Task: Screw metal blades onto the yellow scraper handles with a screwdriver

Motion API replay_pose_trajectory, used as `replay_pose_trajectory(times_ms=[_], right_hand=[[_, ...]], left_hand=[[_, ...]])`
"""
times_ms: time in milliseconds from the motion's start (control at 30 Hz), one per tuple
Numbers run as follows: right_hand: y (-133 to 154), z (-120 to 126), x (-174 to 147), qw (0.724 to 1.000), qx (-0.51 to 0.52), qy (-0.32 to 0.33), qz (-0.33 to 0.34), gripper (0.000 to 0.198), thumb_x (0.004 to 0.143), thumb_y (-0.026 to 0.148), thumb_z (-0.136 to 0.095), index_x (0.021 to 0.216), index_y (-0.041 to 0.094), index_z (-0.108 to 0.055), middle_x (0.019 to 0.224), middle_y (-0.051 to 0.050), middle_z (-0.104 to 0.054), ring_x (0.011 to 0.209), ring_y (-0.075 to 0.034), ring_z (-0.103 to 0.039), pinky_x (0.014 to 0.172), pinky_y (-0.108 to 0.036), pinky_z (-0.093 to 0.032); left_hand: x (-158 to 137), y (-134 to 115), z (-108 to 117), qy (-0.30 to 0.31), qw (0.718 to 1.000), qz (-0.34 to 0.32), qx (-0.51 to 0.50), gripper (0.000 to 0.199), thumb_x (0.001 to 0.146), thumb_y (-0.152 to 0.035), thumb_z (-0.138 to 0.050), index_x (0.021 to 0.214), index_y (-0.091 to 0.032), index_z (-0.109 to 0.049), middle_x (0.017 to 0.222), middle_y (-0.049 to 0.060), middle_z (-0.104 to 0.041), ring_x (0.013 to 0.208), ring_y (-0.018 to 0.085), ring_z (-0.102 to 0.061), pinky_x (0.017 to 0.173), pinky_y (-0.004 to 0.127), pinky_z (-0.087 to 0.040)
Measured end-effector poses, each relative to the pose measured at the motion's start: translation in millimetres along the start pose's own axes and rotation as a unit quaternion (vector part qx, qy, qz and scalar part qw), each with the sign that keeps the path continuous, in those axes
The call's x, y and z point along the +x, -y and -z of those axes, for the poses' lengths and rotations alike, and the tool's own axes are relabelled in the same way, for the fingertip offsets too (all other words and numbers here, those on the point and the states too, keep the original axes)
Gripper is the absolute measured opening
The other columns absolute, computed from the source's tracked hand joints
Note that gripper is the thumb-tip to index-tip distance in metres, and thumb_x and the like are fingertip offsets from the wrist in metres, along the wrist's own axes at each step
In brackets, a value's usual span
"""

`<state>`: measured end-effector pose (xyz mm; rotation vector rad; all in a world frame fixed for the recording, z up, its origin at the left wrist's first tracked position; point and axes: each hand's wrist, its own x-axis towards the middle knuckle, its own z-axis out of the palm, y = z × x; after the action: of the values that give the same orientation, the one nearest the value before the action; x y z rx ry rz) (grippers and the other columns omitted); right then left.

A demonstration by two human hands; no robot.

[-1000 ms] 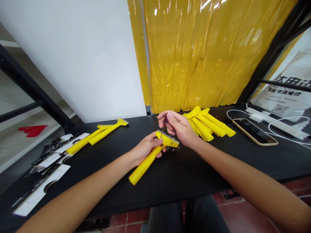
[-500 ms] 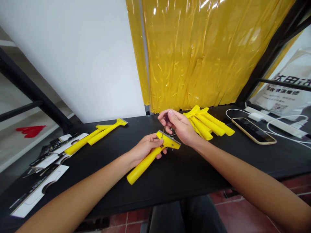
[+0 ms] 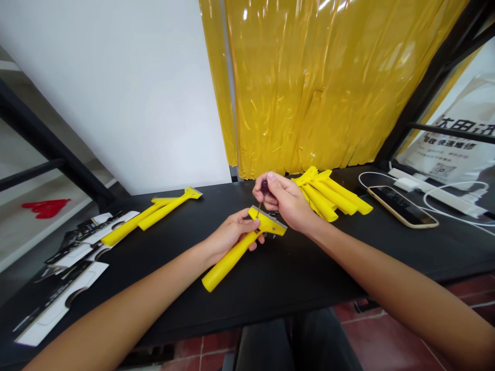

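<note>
The left hand [image 3: 230,234] pinches a yellow T-shaped plastic scraper [image 3: 238,253] near its head, over the flat black tabletop [image 3: 309,278], handle slanting toward the wearer. The right hand [image 3: 285,200], fingers curled, pinches the dark handle of a thin metal-shafted screwdriver [image 3: 264,187], its shaft directed down to the scraper's head. Just beside the right hand lies a pile of yellow plastic scraper handles [image 3: 324,198].

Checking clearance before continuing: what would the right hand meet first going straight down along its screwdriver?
Most likely the yellow scraper head, held by the left hand: the screwdriver points at it, its tip apparently touching, though depth is hard to judge.
</note>
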<state>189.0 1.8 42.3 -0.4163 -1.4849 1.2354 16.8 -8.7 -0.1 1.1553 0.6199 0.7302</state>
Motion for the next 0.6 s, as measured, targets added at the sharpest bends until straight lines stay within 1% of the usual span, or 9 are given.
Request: replay_pose_trajectory(times_ms=[67, 133, 233, 300, 367, 467, 533, 600], right_hand=[[-1.5, -0.6, 0.6, 1.0, 0.02, -0.015, 0.005, 0.03, 0.097, 0.052, -0.052, 0.096, 0.022, -0.054, 0.071, 0.004, -0.052, 0.049, -0.006, -0.032, 0.043, -0.021, -0.025], [-2.4, -0.6, 0.8, 1.0, 0.018, -0.013, 0.016, 0.026, 0.095, 0.048, -0.058, 0.097, 0.023, -0.051, 0.074, 0.004, -0.056, 0.048, -0.006, -0.035, 0.044, -0.021, -0.028], [-2.0, 0.1, 0.2, 1.0, -0.02, 0.0, 0.024, 0.026, 0.098, 0.046, -0.055, 0.097, 0.021, -0.056, 0.083, 0.0, -0.063, 0.05, -0.006, -0.037, 0.044, -0.022, -0.03], [-1.2, 0.5, -0.5, 0.999, -0.039, -0.001, 0.022, 0.032, 0.099, 0.048, -0.05, 0.098, 0.019, -0.061, 0.085, -0.002, -0.062, 0.051, -0.006, -0.036, 0.043, -0.023, -0.03], [-0.7, 0.5, -1.0, 0.999, -0.036, -0.012, 0.019, 0.033, 0.099, 0.05, -0.049, 0.1, 0.019, -0.062, 0.08, 0.0, -0.057, 0.051, -0.007, -0.034, 0.043, -0.022, -0.028], [0.0, 0.1, -0.9, 1.0, -0.018, -0.02, 0.016, 0.027, 0.095, 0.047, -0.06, 0.101, 0.021, -0.056, 0.071, 0.004, -0.053, 0.048, -0.006, -0.034, 0.042, -0.021, -0.027], [1.3, 0.1, -0.8, 1.0, -0.018, -0.008, 0.012, 0.026, 0.092, 0.045, -0.064, 0.096, 0.022, -0.053, 0.07, 0.004, -0.059, 0.047, -0.006, -0.035, 0.043, -0.021, -0.028], [3.0, 0.3, -1.0, 0.999, -0.036, 0.006, 0.014, 0.027, 0.095, 0.046, -0.06, 0.092, 0.02, -0.055, 0.078, 0.0, -0.066, 0.047, -0.006, -0.037, 0.044, -0.022, -0.03]], left_hand=[[-0.3, 0.0, 0.0, 0.001, 1.0, 0.0, -0.004, 0.027, 0.089, -0.026, -0.067, 0.111, -0.015, -0.056, 0.093, 0.01, -0.067, 0.07, 0.016, -0.065, 0.048, 0.021, -0.047], [-0.4, -0.1, -0.2, 0.0, 1.0, 0.002, -0.003, 0.028, 0.088, -0.026, -0.068, 0.112, -0.016, -0.057, 0.092, 0.009, -0.067, 0.069, 0.016, -0.065, 0.048, 0.021, -0.046], [-0.4, -0.4, -0.8, 0.001, 1.0, 0.003, 0.002, 0.03, 0.087, -0.027, -0.069, 0.112, -0.016, -0.057, 0.092, 0.009, -0.067, 0.07, 0.017, -0.066, 0.048, 0.021, -0.046], [-0.5, -0.7, -1.0, 0.002, 1.0, 0.001, 0.005, 0.03, 0.087, -0.027, -0.069, 0.113, -0.015, -0.057, 0.093, 0.01, -0.067, 0.07, 0.017, -0.066, 0.047, 0.021, -0.046], [-0.6, -0.8, -1.0, 0.001, 1.0, 0.002, 0.005, 0.03, 0.087, -0.027, -0.069, 0.112, -0.015, -0.058, 0.093, 0.01, -0.068, 0.07, 0.017, -0.066, 0.048, 0.022, -0.046], [-0.8, -0.9, -1.0, -0.004, 1.0, 0.004, 0.0, 0.03, 0.087, -0.028, -0.069, 0.111, -0.015, -0.058, 0.092, 0.01, -0.068, 0.068, 0.017, -0.066, 0.048, 0.022, -0.047], [-0.9, -0.9, -1.3, -0.005, 1.0, 0.006, 0.001, 0.029, 0.088, -0.027, -0.069, 0.112, -0.015, -0.057, 0.093, 0.01, -0.069, 0.069, 0.017, -0.066, 0.048, 0.022, -0.048], [-0.7, -1.2, -1.9, -0.002, 1.0, 0.007, 0.004, 0.031, 0.088, -0.026, -0.068, 0.114, -0.015, -0.057, 0.095, 0.011, -0.069, 0.07, 0.018, -0.067, 0.048, 0.022, -0.048]])
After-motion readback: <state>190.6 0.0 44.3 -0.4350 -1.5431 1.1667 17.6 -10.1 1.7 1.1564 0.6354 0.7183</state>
